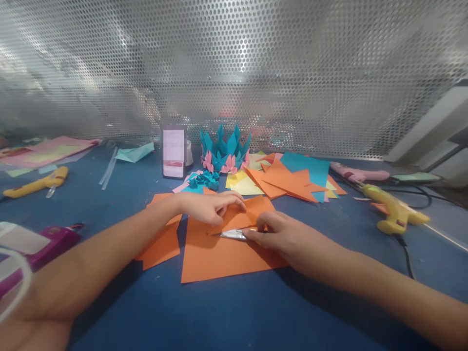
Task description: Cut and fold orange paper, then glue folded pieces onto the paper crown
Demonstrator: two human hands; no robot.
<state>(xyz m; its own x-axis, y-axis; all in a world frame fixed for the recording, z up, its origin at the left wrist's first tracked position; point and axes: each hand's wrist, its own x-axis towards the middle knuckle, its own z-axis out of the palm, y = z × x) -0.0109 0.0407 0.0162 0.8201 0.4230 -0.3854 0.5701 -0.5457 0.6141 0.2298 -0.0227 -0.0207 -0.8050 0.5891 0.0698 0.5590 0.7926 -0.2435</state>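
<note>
Two bare hands (283, 237), two bare forearms (124, 248)

On the desk (204, 317), a paper sheet (223, 258) lies under the bladed tool (233, 234); behind it stands a paper crown (224, 152), a phone (173, 156) to its left, loose papers (288, 179) toward its right.

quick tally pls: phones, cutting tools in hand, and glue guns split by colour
Phone: 1
Cutting tool: 1
Yellow glue guns: 2
Pink glue gun: 1
Total: 5
</note>
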